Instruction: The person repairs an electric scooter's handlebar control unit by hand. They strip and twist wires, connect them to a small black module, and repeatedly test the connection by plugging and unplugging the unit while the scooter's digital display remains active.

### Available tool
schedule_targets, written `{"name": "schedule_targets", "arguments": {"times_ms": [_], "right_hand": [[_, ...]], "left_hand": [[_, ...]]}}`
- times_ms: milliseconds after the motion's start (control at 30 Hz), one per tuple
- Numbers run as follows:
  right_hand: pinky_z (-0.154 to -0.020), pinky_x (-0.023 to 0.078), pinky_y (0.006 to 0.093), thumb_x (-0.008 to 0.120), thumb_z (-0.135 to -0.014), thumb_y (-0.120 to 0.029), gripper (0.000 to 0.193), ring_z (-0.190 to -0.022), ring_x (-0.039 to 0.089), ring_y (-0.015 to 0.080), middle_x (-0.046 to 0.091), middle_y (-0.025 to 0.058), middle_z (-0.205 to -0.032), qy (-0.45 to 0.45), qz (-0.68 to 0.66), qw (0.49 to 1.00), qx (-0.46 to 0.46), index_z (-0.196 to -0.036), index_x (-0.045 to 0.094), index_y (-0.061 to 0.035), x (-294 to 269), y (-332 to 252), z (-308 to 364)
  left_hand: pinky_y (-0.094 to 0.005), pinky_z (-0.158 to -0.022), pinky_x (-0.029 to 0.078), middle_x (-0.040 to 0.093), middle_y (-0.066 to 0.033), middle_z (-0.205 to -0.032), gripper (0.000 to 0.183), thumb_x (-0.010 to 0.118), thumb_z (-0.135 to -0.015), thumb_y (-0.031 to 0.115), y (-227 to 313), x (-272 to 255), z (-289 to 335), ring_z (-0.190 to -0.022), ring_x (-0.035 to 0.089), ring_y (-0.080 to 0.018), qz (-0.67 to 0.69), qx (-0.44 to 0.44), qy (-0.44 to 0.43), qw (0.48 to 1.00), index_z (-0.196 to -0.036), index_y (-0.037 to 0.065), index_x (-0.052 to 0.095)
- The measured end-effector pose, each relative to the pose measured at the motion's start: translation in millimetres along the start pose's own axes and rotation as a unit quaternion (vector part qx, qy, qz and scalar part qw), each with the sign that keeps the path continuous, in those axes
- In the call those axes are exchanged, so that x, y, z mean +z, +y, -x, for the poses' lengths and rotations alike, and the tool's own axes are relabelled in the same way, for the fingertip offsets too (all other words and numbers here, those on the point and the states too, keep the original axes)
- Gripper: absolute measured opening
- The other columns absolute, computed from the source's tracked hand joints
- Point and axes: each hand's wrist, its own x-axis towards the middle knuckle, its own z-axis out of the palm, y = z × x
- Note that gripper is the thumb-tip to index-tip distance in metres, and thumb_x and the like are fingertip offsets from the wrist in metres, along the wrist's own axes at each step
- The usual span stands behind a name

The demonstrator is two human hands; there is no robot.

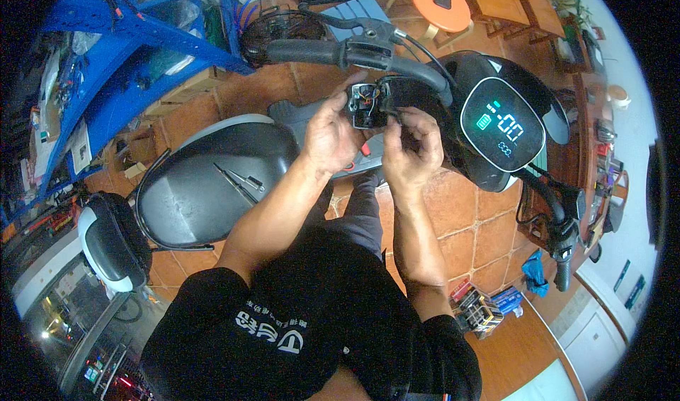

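Note:
My left hand holds a small black handlebar switch housing by its left edge. Its back is open, and thin coloured wires show inside. At the housing's right side, the thumb and fingers of my right hand are pinched together; what lies between them is too small to make out. Just above runs the scooter's handlebar, with a black grip and a brake lever. To the right of my hands, the dashboard display is lit.
Slim pen-like tools lie on the black scooter seat at left. A blue metal shelf stands at the far left. An orange stool bears a dark phone. Small boxes and a blue cloth-like item are at lower right.

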Motion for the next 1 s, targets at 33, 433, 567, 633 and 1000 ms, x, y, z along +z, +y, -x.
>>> {"name": "schedule_targets", "arguments": {"times_ms": [33,433,567,633,1000], "right_hand": [[-0.068,0.054,0.0324,0.072,-0.071,0.004,0.022,-0.080,0.066,0.0232,0.066,0.0123,-0.089,-0.007,0.028,0.998,-0.064,-0.088,0.061,-0.0036,0.7,1.3,-1.7],[-0.075,0.055,0.0338,0.077,-0.067,0.002,0.024,-0.088,0.067,0.0273,0.068,0.0144,-0.098,-0.083,0.096,0.985,-0.117,-0.086,0.065,-0.0053,3.5,-13.7,-1.3],[-0.072,0.055,0.0353,0.077,-0.068,-0.002,0.023,-0.086,0.067,0.0274,0.067,0.0112,-0.102,-0.082,0.098,0.983,-0.130,-0.088,0.067,-0.0078,0.3,-12.5,1.2],[-0.073,0.055,0.0350,0.077,-0.069,0.000,0.024,-0.086,0.067,0.0272,0.068,0.0117,-0.101,-0.091,0.093,0.983,-0.132,-0.089,0.067,-0.0073,-3.1,-14.7,1.3],[-0.076,0.055,0.0332,0.075,-0.071,0.005,0.022,-0.087,0.068,0.0268,0.069,0.0141,-0.095,0.001,0.039,0.993,-0.109,-0.090,0.065,-0.0031,-5.5,-10.8,-3.9]], "left_hand": [[-0.0483,-0.095,0.047,0.057,-0.0107,-0.127,0.049,0.054,-0.092,0.032,0.3,0.5,0.7,-0.113,0.057,-0.0277,-0.006,0.001,0.007,1.000,-0.136,0.013,0.046],[-0.0361,-0.088,0.052,0.059,-0.0069,-0.121,0.045,0.051,-0.095,0.033,-5.0,-0.6,-1.1,-0.108,0.059,-0.0214,-0.037,0.025,0.031,0.999,-0.134,0.012,0.048],[-0.0338,-0.084,0.053,0.060,-0.0060,-0.120,0.043,0.051,-0.095,0.033,-5.6,5.4,2.5,-0.107,0.059,-0.0204,-0.038,0.024,0.041,0.998,-0.133,0.013,0.048],[-0.0338,-0.084,0.053,0.060,-0.0058,-0.120,0.042,0.050,-0.095,0.033,-5.5,5.0,3.6,-0.106,0.059,-0.0202,-0.038,0.021,0.039,0.998,-0.133,0.014,0.049],[-0.0373,-0.084,0.052,0.058,-0.0082,-0.123,0.050,0.053,-0.093,0.036,-5.4,10.8,3.6,-0.108,0.059,-0.0239,-0.033,0.015,0.007,0.999,-0.136,0.011,0.045]]}}
